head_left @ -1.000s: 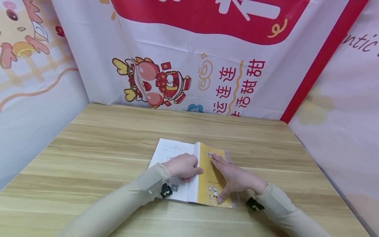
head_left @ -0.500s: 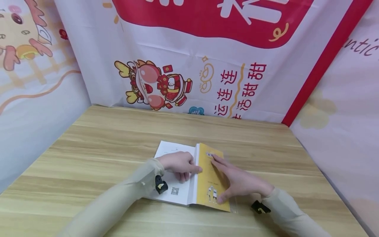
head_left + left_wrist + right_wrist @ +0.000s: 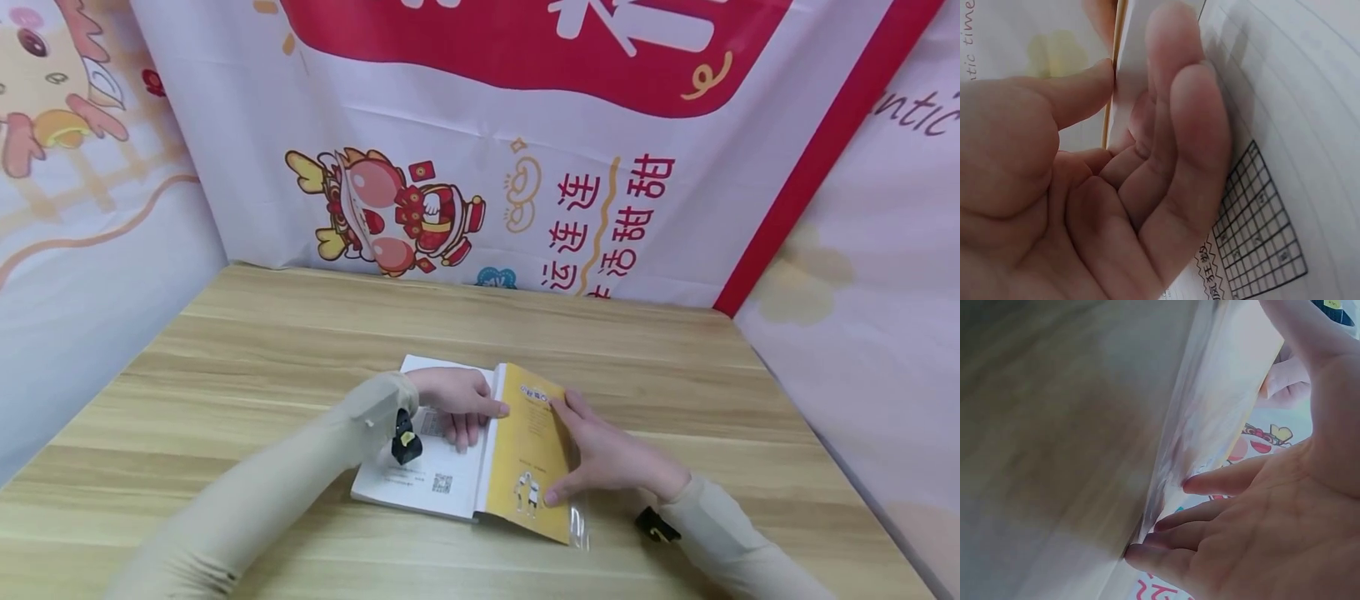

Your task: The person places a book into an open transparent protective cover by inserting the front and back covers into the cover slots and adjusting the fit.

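A book (image 3: pixel 416 492) lies open on the table in the head view, white printed page on the left. Its yellow cover flap (image 3: pixel 517 450) slants on the right, with a strip of clear plastic film (image 3: pixel 579 527) showing past its lower right corner. My left hand (image 3: pixel 461 396) pinches the flap's left edge, thumb on the yellow side, other fingers over the white page. In the left wrist view those fingers (image 3: pixel 1200 125) curl beside a printed grid (image 3: pixel 1266 231). My right hand (image 3: pixel 618 454) has its fingers spread along the flap's right edge; the right wrist view shows fingertips at the film (image 3: pixel 1169 469).
The wood-grain table (image 3: pixel 247 358) extends around the book. A white and red printed banner (image 3: pixel 465 108) hangs at the table's back edge, and printed cloth walls (image 3: pixel 862 275) stand at both sides. Black straps with small devices (image 3: pixel 406 442) sit at both wrists.
The yellow flap has tilted, its lower right corner shifting left and nearer. My left hand has moved slightly up along the flap's edge. My right fingers have slid outward to the flap's right edge.
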Demonstrator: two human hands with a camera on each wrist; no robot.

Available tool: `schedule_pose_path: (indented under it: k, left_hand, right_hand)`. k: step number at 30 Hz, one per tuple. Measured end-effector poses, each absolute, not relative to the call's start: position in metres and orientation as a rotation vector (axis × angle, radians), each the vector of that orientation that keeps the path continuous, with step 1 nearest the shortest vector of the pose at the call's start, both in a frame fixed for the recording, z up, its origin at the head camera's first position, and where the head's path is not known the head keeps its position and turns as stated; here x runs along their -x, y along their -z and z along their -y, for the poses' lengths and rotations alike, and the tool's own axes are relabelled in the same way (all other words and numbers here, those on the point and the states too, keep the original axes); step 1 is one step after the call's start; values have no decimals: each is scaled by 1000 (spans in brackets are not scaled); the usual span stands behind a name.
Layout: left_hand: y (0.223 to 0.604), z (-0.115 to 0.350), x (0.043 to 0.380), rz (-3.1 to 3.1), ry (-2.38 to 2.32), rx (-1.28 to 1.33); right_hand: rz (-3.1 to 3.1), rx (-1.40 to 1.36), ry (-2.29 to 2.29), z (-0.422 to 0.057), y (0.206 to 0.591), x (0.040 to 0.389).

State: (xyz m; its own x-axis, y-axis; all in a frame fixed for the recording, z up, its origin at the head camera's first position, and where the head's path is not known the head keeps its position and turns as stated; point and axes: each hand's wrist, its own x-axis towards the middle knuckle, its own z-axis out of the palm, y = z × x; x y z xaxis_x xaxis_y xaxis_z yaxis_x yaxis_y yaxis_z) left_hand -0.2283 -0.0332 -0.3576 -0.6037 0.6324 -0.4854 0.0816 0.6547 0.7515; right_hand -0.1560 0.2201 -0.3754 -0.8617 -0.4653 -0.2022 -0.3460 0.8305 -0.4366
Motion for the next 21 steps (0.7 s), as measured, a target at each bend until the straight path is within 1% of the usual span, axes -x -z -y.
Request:
schedule_pose_path:
  k: [9,15,21]
  left_hand:
    - [354,34,229,-2049,-922,-507]
    - [357,38,235,-1947,-964,-472]
    - [357,36,235,-1965,-982,-476]
  right_hand:
    - [-2688,644,510,-215,371,161]
    - [-2663,685,485,-213,369,164]
    - [-2646,669,498,-210,368,165]
